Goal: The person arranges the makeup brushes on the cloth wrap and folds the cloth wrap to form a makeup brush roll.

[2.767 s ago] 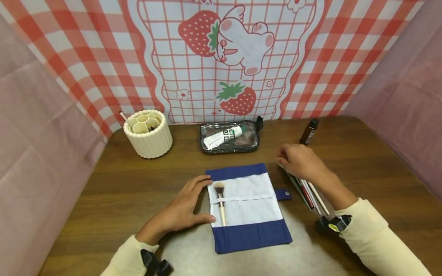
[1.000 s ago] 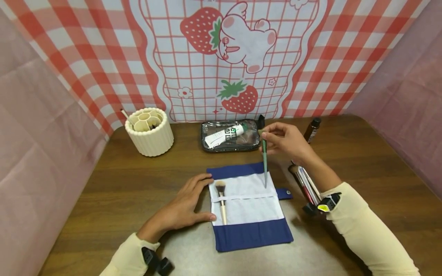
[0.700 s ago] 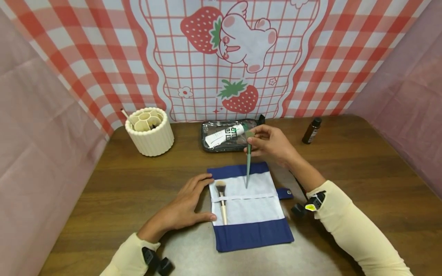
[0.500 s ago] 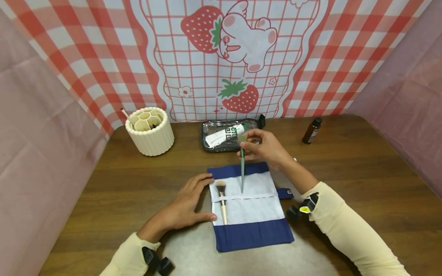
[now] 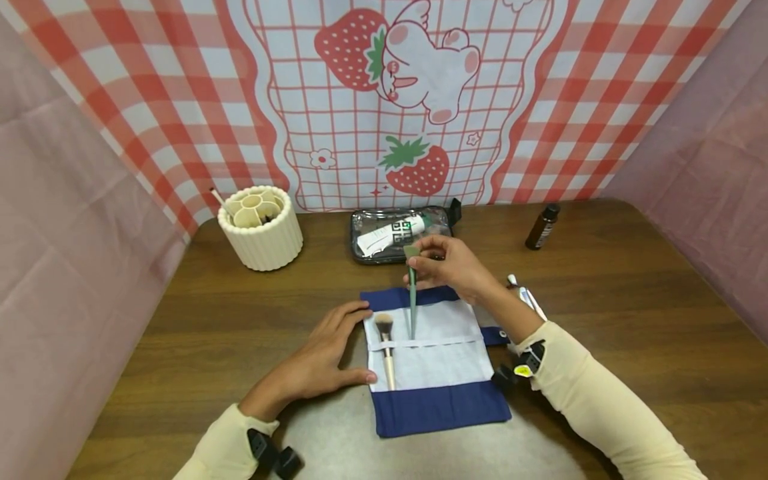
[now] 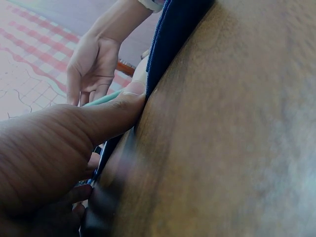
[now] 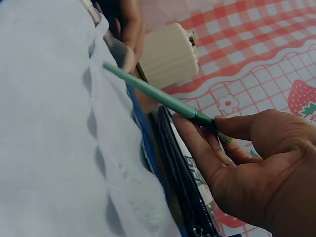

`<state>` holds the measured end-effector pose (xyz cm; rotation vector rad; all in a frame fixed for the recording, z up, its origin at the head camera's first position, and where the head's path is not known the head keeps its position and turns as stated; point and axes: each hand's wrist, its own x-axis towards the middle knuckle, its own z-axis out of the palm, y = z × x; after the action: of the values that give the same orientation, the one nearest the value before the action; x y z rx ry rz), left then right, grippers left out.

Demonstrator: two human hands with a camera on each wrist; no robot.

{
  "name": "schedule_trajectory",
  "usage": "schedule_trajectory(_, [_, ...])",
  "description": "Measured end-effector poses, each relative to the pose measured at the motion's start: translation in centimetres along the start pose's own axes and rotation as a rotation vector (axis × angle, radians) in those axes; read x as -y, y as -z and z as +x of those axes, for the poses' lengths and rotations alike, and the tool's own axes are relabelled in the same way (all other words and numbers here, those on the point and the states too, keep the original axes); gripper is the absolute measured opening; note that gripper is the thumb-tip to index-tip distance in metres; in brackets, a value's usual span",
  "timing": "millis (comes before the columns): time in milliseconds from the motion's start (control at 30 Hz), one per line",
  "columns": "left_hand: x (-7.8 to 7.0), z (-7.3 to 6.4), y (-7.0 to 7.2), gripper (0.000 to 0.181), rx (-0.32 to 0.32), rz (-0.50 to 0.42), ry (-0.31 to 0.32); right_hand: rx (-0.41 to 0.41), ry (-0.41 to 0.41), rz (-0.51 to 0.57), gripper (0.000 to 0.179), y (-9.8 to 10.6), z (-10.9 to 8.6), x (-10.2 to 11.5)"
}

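Observation:
A blue and white brush roll [image 5: 441,407] lies unfolded on the table, a stitched elastic band [image 5: 447,342] running across its middle. Under that band's left end sits a makeup brush [image 5: 389,360] with a fluffy head and pale handle. My left hand [image 5: 318,353] rests at the roll's left edge, thumb and fingertips touching the cloth. My right hand [image 5: 453,267] pinches a green makeup brush [image 7: 153,92] near its bristle end. Its handle points down, and the tip is close to the band in the right wrist view; whether it touches cannot be told.
A cream ribbed holder [image 5: 261,233] stands at the back left. Behind the roll lies a clear pouch [image 5: 375,250] with a white tube inside. A dark bottle [image 5: 543,228] stands back right. More brushes [image 5: 531,300] are partly covered by the right forearm.
My right hand took the green brush from the pile on the right, then carried it left and down to the band beside the first brush. The left hand stays in place.

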<state>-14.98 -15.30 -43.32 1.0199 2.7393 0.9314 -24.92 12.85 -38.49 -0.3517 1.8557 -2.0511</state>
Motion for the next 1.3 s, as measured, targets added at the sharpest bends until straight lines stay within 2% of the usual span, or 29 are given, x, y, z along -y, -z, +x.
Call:
schedule_trajectory(300, [0.0, 0.2, 0.0, 0.100, -0.004, 0.011, -0.001, 0.030, -0.105, -0.065, 0.034, -0.5, -1.0, -0.6])
schedule_trajectory(500, [0.1, 0.2, 0.1, 0.099, 0.005, 0.007, 0.008, 0.036, -0.119, -0.110, 0.033, -0.6, -1.3, -1.2])
schedule_trajectory(633, [0.0, 0.2, 0.1, 0.099, 0.004, 0.008, 0.007, 0.081, -0.117, -0.189, 0.031, -0.7, -1.5, -1.5])
schedule_trajectory(867, [0.0, 0.3, 0.0, 0.101, -0.021, 0.017, -0.024, 0.194, -0.093, -0.418, 0.023, -0.7, -2.1, -1.8])
schedule_trajectory(1000, [0.0, 0.3, 0.1, 0.100, -0.016, 0.016, -0.019, 0.240, -0.056, -0.570, 0.020, -0.5, -2.5, -1.6])
schedule_trajectory(1100, [-0.1, 0.3, 0.1, 0.100, -0.006, 0.012, -0.006, 0.262, -0.013, -0.669, 0.024, -0.4, -2.7, -1.5])
schedule_trajectory(1200, [-0.1, 0.2, 0.1, 0.099, -0.009, 0.010, -0.009, 0.271, 0.029, -0.724, 0.027, -0.2, -3.0, -1.4])
schedule_trajectory(1300, [-0.2, 0.1, 0.0, 0.099, -0.015, 0.008, -0.011, 0.241, 0.070, -0.739, 0.025, 0.2, -3.4, -1.1])
